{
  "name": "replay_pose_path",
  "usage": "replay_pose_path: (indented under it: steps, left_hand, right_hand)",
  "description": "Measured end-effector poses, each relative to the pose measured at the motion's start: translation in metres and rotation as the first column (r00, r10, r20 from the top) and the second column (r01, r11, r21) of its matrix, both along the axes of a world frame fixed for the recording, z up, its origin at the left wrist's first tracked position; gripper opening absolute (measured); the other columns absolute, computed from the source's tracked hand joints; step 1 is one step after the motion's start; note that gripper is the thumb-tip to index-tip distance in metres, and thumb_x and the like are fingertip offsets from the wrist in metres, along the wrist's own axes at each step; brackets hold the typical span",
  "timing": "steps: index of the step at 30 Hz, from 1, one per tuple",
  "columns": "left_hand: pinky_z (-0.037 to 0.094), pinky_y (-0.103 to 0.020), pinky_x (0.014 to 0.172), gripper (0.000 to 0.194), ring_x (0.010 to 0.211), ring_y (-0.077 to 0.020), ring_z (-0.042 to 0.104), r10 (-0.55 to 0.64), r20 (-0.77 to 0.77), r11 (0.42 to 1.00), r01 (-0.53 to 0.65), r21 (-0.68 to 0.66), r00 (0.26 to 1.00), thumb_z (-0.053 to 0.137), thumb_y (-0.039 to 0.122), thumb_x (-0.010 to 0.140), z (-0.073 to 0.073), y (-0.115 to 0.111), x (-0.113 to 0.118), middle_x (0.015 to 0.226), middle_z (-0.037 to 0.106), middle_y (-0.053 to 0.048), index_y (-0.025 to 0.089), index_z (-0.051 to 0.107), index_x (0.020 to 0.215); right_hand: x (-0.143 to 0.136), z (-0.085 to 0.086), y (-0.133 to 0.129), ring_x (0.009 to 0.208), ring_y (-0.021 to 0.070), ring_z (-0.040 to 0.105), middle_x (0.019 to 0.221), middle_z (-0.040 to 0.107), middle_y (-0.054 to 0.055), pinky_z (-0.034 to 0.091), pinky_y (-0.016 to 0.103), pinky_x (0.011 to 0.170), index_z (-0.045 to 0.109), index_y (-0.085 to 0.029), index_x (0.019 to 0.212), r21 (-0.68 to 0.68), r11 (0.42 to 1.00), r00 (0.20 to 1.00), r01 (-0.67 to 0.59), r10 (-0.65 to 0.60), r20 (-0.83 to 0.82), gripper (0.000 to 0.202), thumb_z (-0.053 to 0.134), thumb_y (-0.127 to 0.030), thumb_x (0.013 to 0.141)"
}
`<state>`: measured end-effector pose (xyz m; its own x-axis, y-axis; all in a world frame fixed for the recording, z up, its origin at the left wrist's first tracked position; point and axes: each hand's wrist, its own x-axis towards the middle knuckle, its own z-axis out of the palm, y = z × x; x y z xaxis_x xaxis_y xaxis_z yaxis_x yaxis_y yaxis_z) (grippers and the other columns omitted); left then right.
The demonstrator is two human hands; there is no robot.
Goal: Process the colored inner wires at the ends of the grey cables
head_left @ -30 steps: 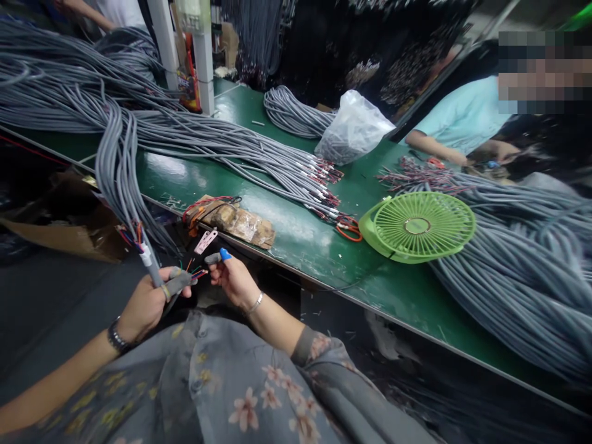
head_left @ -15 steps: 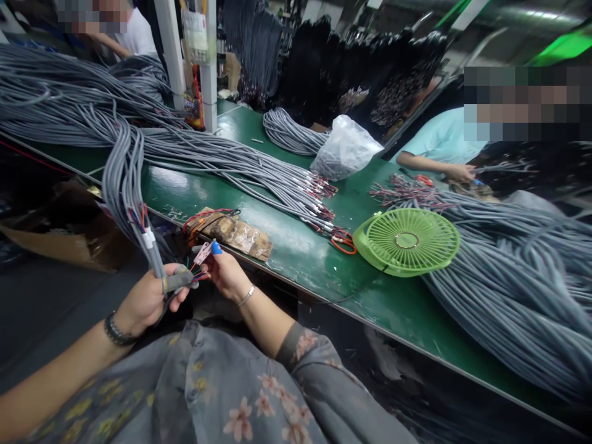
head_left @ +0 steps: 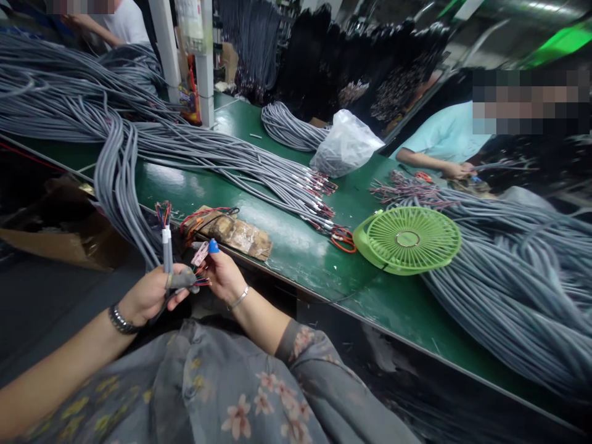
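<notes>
My left hand (head_left: 147, 295), with grey covers on its thumb and a finger, is closed round grey cables (head_left: 168, 258). White-banded ends with coloured wires (head_left: 163, 213) stick up above that fist. Other thin coloured wires (head_left: 201, 282) poke out past the left thumb towards my right hand (head_left: 226, 279). The right fingers are pinched at these wires, partly hidden, and a blue cover sits on the thumb. A pale pink patterned piece (head_left: 200, 253) shows beside this thumb; whether it is a finger wrap or something held, I cannot tell.
A wooden block (head_left: 252, 239) with clips and leads lies at the bench edge. Grey cable bundles (head_left: 222, 151) spread over the green bench (head_left: 296, 259). A green fan (head_left: 407, 239) and a plastic bag (head_left: 346, 143) stand to the right. Two other people (head_left: 444, 135) work across the bench.
The white-banded cable ends above my left hand now stand upright and apart from the hanging bundle, their wire tips showing. Both hands stay close together, the right one slightly further left.
</notes>
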<state>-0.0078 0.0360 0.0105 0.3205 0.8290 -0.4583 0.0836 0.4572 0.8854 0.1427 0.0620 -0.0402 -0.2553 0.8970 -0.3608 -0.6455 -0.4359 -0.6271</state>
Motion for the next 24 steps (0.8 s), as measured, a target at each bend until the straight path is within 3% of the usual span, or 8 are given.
replay_pose_path:
  steps: [7, 11, 15, 19, 24]
  left_hand:
    - [0.025, -0.021, 0.036, 0.045, 0.036, -0.0077, 0.036, 0.035, 0.002, 0.999, -0.035, 0.025, 0.999, 0.096, 0.058, 0.050, 0.006, -0.010, -0.001, 0.040, 0.051, 0.002, 0.021, 0.070, 0.053]
    - [0.031, -0.022, 0.038, 0.047, 0.038, -0.0092, 0.041, 0.105, 0.017, 0.992, -0.106, 0.064, 0.994, 0.098, 0.058, 0.053, 0.005, -0.025, -0.002, 0.044, 0.056, 0.001, 0.022, 0.067, 0.053]
    - [0.036, -0.023, 0.039, 0.045, 0.041, -0.0101, 0.044, 0.218, 0.055, 0.968, -0.223, 0.114, 0.974, 0.100, 0.054, 0.055, 0.006, -0.032, 0.002, 0.046, 0.057, 0.002, 0.022, 0.069, 0.056]
    - [0.036, -0.023, 0.040, 0.044, 0.041, -0.0104, 0.046, 0.220, 0.077, 0.964, -0.229, 0.136, 0.972, 0.099, 0.053, 0.058, 0.004, -0.028, 0.005, 0.047, 0.059, 0.001, 0.022, 0.068, 0.055]
    - [0.037, -0.024, 0.040, 0.040, 0.041, -0.0109, 0.047, 0.212, 0.090, 0.963, -0.224, 0.152, 0.973, 0.097, 0.051, 0.060, -0.001, -0.023, 0.007, 0.048, 0.061, 0.000, 0.021, 0.071, 0.057]
  right_hand:
    - [0.010, 0.003, -0.004, 0.062, 0.0137, 0.059, 0.074, 0.070, 0.001, 0.052, 0.022, 0.058, 0.072, -0.020, 0.084, -0.033, 0.994, 0.994, -0.106, 0.105, -0.040, 0.060, 0.069, -0.075, 0.107]
    - [0.012, 0.004, -0.007, 0.062, 0.0128, 0.058, 0.076, 0.071, 0.001, 0.054, 0.022, 0.060, 0.071, -0.020, 0.084, -0.025, 0.992, 0.991, -0.125, 0.124, -0.048, 0.049, 0.074, -0.062, 0.108]
    - [0.008, 0.000, -0.011, 0.062, 0.0127, 0.056, 0.072, 0.070, 0.000, 0.054, 0.023, 0.061, 0.075, -0.020, 0.084, 0.039, 0.999, 1.000, -0.020, 0.020, 0.009, 0.034, 0.084, -0.046, 0.103]
    - [0.003, -0.004, -0.011, 0.064, 0.0147, 0.058, 0.073, 0.071, 0.002, 0.054, 0.025, 0.060, 0.076, -0.020, 0.084, 0.069, 0.998, 0.999, 0.014, -0.017, 0.041, 0.041, 0.083, -0.056, 0.103]
    - [0.001, -0.007, 0.000, 0.071, 0.0165, 0.065, 0.082, 0.076, 0.003, 0.056, 0.026, 0.064, 0.076, -0.021, 0.089, 0.014, 0.999, 0.999, -0.035, 0.035, -0.038, 0.045, 0.088, -0.064, 0.097]
